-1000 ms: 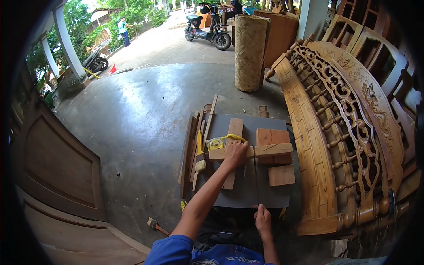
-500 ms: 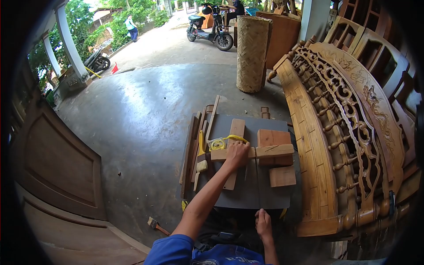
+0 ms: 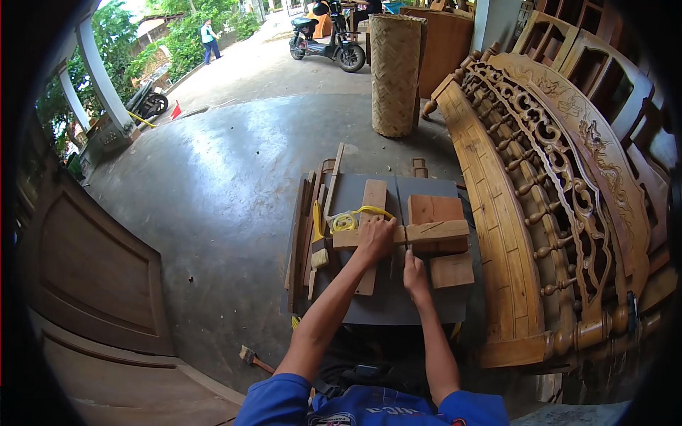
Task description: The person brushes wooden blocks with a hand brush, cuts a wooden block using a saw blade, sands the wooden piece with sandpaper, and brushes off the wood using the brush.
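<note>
Wooden bar (image 3: 439, 232), pale, one: lying crosswise over the middle of the grey tabletop (image 3: 334, 292) before you, a dark line crossing it near mid-length. Clock centred on the tabletop, noon pointing away from you.

Brown panels (image 3: 92, 263): resting well off the tabletop, 9 o'clock.
Wood strips (image 3: 301, 231): lying lengthwise, 9 to 10 o'clock.
Yellow-handled brush (image 3: 318, 234): lying beside them, 9 o'clock, bristles facing you.
Tape measure (image 3: 344, 221): sitting at 10 o'clock.
Flat board (image 3: 374, 195): running under the bar, 12 to 6 o'clock.
Your left hand (image 3: 378, 238): narrow, fingers curling over the bar and holding it.
Your right hand (image 3: 415, 273): hovering just on your side of the dark line; you cannot tell its grip.
Reddish block (image 3: 435, 208): lying beyond the bar, 1 o'clock.
Small block (image 3: 452, 271): lying at 4 o'clock.
Carved frame (image 3: 561, 184): standing off the tabletop, 2 to 3 o'clock.
</note>
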Motion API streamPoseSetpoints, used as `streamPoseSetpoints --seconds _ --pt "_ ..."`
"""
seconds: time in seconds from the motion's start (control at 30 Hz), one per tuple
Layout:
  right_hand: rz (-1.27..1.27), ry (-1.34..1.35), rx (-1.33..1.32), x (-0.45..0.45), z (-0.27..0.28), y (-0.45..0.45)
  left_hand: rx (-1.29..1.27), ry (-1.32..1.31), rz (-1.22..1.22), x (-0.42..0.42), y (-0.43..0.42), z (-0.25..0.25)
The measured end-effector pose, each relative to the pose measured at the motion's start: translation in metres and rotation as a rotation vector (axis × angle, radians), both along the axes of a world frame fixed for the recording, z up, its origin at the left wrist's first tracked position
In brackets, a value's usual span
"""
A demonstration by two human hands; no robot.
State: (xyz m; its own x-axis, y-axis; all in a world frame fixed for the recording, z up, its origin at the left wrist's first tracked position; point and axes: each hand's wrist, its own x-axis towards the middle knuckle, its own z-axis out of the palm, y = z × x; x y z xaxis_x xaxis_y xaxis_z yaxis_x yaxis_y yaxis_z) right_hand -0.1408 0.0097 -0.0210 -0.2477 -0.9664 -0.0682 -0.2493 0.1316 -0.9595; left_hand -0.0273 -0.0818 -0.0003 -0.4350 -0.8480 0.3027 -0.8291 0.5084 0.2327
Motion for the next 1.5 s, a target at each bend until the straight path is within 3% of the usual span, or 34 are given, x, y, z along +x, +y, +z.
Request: streamPoseSetpoints --seconds 0.17,0.23,0.5,0.77,0.83,0.97,1.03,1.13,1.23,1.33,1.43,1.5 --pt "0.017 0.069 -0.039 -0.013 -0.025 0.12 -0.017 0.003 0.018 -0.001 0.002 0.005" --pt "-0.004 0.11 0.075 -0.015 -0.014 0.162 0.001 -0.001 -0.008 -0.003 0.005 0.007" --pt "0.043 0.134 -0.013 -0.021 -0.034 0.101 0.004 0.011 -0.011 0.007 -0.003 0.005" --pt "0.072 -0.135 0.188 -0.006 -0.005 -0.009 -0.002 0.031 0.014 0.003 0.0 0.009" --pt "0.014 -0.082 0.072 0.004 -0.007 0.006 -0.013 0.025 0.029 0.004 0.003 0.006" --pt "0.119 -0.084 0.134 -0.015 -0.027 0.117 -0.022 -0.01 0.047 0.004 -0.001 0.004" --pt "0.054 -0.088 0.215 -0.015 -0.017 0.162 -0.007 -0.017 0.038 0.003 0.0 0.006" --pt "0.114 -0.032 0.167 -0.022 -0.014 0.144 -0.042 0.001 0.033 0.004 0.0 0.004" --pt "0.152 -0.071 0.049 -0.019 -0.019 0.055 -0.013 0.006 0.028 0.004 0.001 0.005" --pt "0.02 -0.014 -0.045 0.007 -0.011 -0.013 0.017 -0.019 0.029 0.004 -0.001 0.004" --pt "0.044 -0.054 0.065 0.004 0.01 0.006 -0.024 -0.002 0.032 0.005 -0.002 0.003" --pt "0.075 0.003 0.054 -0.005 -0.007 0.057 -0.003 0.017 0.024 0.004 0.002 0.005"
